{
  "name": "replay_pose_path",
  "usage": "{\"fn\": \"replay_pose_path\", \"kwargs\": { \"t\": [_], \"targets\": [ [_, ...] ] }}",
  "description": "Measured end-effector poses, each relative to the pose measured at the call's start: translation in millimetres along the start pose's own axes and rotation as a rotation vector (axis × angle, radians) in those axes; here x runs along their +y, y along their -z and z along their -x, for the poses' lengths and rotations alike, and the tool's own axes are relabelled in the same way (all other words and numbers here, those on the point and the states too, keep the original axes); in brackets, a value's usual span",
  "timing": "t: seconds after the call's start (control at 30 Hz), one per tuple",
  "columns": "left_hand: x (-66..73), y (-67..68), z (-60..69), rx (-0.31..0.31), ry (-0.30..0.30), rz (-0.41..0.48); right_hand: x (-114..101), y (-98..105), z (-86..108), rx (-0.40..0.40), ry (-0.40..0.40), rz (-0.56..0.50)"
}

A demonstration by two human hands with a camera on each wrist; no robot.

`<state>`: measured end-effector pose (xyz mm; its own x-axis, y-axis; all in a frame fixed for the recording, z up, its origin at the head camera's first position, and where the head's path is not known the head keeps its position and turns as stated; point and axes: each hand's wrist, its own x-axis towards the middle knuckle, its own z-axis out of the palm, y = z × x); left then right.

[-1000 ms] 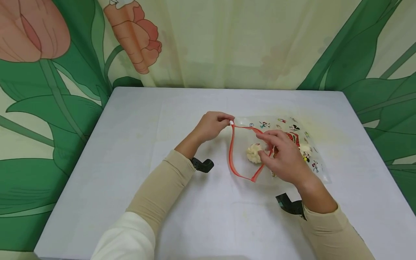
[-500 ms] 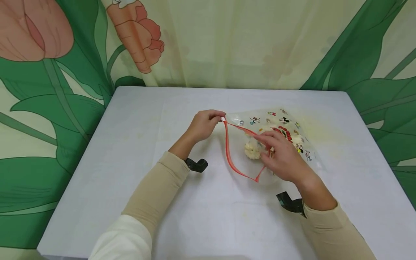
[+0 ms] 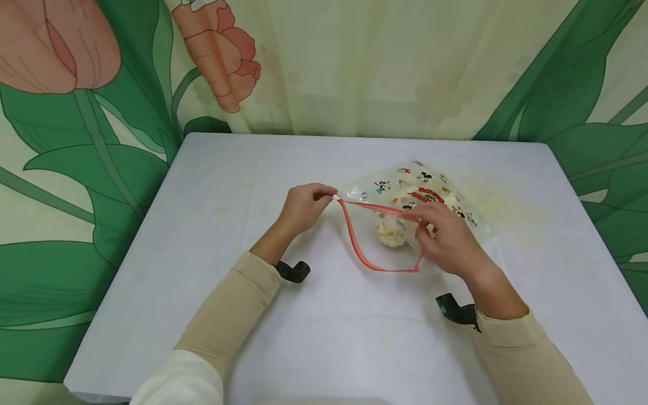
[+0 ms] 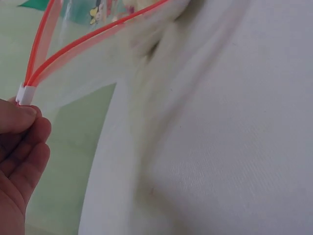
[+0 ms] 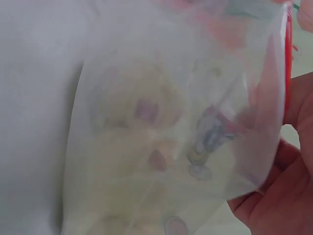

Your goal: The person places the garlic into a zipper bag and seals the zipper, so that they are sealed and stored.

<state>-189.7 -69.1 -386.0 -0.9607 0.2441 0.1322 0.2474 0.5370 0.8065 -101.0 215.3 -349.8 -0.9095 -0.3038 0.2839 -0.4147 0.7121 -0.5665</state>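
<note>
A clear zip bag with cartoon prints and a red zip edge is held with its mouth spread apart. My left hand pinches the white slider at the bag's left corner between thumb and forefinger. At the right side of the mouth, my right hand grips the red edge, its fingers partly hidden in the head view. A cream, ridged round piece shows near the mouth. More pale pieces with reddish bits are blurred through the film in the right wrist view.
A white cloth covers the table. Behind its far edge hangs a curtain printed with leaves and tulips. A black wrist mount sits on the left wrist, another mount on the right.
My left hand has drawn the slider corner leftward and slightly toward me. The bag has swung round, its far corner shifting up and left. The right hand stays near the mouth.
</note>
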Motion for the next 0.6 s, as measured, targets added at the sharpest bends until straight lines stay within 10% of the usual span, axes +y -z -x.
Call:
{"fn": "replay_pose_path", "kwargs": {
  "t": [0.6],
  "targets": [
    [15.9,-6.8,34.6,-0.124,-0.097,-0.149,20,3,-1.5,0.191,-0.11,-0.04]
  ]
}}
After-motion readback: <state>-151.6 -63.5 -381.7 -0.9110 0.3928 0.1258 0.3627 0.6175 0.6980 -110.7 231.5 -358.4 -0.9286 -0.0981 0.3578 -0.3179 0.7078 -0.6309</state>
